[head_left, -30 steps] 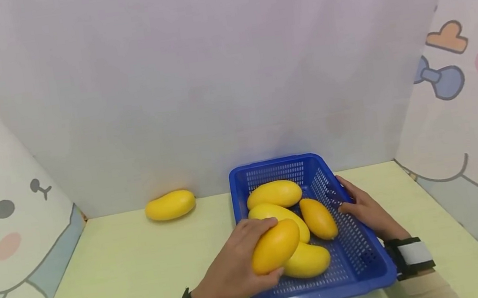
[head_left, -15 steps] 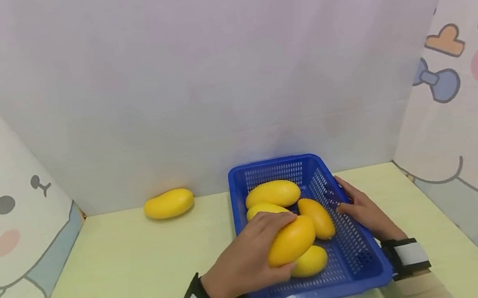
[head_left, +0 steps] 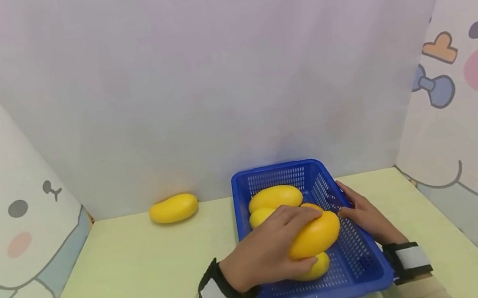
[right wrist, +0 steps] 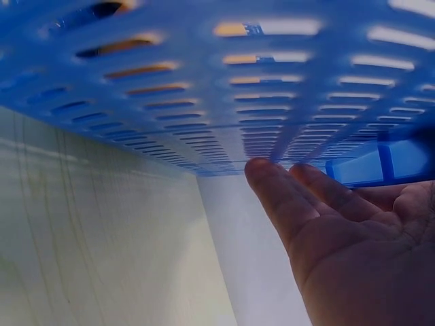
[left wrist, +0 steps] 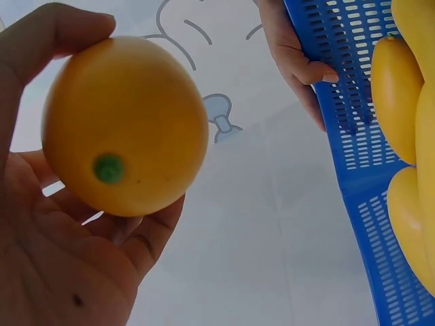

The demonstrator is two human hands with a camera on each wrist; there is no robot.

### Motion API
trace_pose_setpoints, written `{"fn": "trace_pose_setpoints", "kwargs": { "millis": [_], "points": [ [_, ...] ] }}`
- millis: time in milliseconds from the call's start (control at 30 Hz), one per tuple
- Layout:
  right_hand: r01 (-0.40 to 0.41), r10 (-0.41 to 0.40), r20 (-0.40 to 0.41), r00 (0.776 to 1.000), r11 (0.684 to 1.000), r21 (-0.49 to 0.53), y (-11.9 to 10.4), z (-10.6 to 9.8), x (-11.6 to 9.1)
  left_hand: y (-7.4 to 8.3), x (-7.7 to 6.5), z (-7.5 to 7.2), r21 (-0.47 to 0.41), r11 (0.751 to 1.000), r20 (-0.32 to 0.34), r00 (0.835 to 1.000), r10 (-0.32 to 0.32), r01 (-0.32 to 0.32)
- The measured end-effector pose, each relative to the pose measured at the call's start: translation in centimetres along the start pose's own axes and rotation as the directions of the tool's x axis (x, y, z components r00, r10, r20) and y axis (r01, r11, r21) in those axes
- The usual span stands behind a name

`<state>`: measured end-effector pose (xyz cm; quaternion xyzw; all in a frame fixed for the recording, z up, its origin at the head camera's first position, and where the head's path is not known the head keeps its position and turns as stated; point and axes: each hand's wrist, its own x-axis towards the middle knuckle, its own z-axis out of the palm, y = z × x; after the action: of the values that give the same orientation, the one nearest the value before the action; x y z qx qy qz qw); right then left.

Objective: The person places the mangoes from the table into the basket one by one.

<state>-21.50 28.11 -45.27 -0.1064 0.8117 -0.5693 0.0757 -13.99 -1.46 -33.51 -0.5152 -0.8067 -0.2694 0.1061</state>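
Note:
My left hand (head_left: 270, 248) holds a yellow-orange mango (head_left: 316, 235) above the blue plastic basket (head_left: 331, 296), in the head view. Seen from the left wrist, the fingers and thumb curl round that mango (left wrist: 129, 129), and its green stem end faces the camera. My right hand (head_left: 372, 217) grips the basket's right rim, thumb on the inner side. In the right wrist view, its fingers (right wrist: 279, 193) lie against the outside of the slotted wall. Several mangoes lie inside the basket, among them a yellow mango (head_left: 274, 197) at the back; the left hand partly hides others.
Left of the basket, a lone yellow mango (head_left: 174, 208) lies at the back of the pale green table (head_left: 137, 273). A plain whitish cloth wall (head_left: 196, 99) stands behind, with cartoon-printed panels (head_left: 464, 139) on both sides.
My left hand has carried its mango rightward across the basket, now covering much of the orange mango inside. The right hand keeps its grip on the rim. The head view has shifted slightly.

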Motion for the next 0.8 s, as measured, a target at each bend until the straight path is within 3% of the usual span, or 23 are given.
{"fn": "trace_pose_setpoints", "kwargs": {
  "millis": [233, 367, 567, 667, 800],
  "points": [
    [0.004, -0.004, 0.008, 1.0, 0.999, 0.046, 0.1, 0.1, -0.5, -0.4, 1.3, 1.2, -0.015, 1.0, 0.077, 0.997, 0.018, -0.016],
    [-0.007, 0.007, 0.005, 1.0, 0.999, 0.043, 0.0, 0.1, -0.3, -0.7, 1.9, 1.9, -0.031, 0.999, 0.179, 0.983, -0.03, 0.036],
    [-0.021, 0.02, 0.01, 1.0, 0.999, 0.031, -0.2, 0.1, -0.2, -1.0, 2.7, 2.8, -0.027, 0.988, 0.361, 0.923, -0.135, 0.155],
    [-0.022, 0.022, 0.011, 1.0, 0.999, 0.027, -0.2, 0.1, -0.1, -1.1, 3.1, 3.3, 0.003, 0.985, 0.422, 0.893, -0.158, 0.173],
    [-0.024, 0.024, 0.012, 1.0, 0.999, 0.028, -0.3, 0.1, 0.0, -1.2, 3.5, 3.9, 0.039, 0.984, 0.467, 0.867, -0.174, 0.176]
  ]
}}
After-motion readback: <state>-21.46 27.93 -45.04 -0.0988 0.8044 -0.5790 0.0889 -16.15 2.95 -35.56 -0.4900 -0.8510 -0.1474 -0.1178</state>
